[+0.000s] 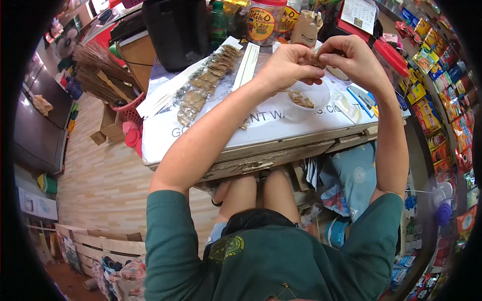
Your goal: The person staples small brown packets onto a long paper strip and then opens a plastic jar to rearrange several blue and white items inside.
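Note:
Over the far right part of the table, my left hand (295, 67) and my right hand (344, 56) meet, their fingers pinching a small brown piece (317, 62) between them. What the piece is, I cannot tell. Just below them sits a round, whitish plastic dish (323, 98) holding several flat brown pieces (301, 99). Left of my left forearm lies a long clear plastic sheet or bag (205, 81) with rows of similar brown flat pieces. A pair of scissors with blue handles (361, 98) and a crumpled clear plastic packet (347, 109) rest right of the dish.
White paper strips (246, 66) lie beside the long plastic. Along the table's back stand a black container (177, 34), a green bottle (218, 24), a Stik-O jar (263, 22), a brown paper bag (307, 28) and a calendar (357, 17). Hanging packets (444, 109) line the right.

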`<state>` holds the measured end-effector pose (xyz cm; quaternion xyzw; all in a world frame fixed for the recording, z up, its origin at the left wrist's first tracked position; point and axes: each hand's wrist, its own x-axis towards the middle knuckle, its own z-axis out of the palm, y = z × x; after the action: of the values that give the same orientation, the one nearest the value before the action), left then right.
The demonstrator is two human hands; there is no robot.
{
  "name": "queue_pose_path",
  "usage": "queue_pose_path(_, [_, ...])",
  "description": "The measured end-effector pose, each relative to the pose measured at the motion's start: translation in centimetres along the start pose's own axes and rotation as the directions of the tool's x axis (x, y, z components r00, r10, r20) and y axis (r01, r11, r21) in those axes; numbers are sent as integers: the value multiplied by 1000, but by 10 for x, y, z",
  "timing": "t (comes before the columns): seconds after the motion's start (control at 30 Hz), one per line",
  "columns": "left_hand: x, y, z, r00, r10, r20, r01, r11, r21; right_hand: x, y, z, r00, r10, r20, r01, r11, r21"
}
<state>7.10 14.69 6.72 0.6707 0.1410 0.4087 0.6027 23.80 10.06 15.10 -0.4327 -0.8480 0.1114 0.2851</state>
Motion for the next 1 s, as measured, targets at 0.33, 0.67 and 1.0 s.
queue_pose_path(0.33, [-8,4,-2,990,121,-75,-59,825,562,-1,-13,4,996,85,-29,-90,970,-224])
queue_pose_path(0.67, [-10,1,-7,991,122,-60,-72,847,527,-2,-11,18,992,83,-97,-81,996,22])
queue_pose_path(1.0, [-11,9,-16,975,69,-210,29,902,431,-23,14,15,933,72,-352,-35,993,111])
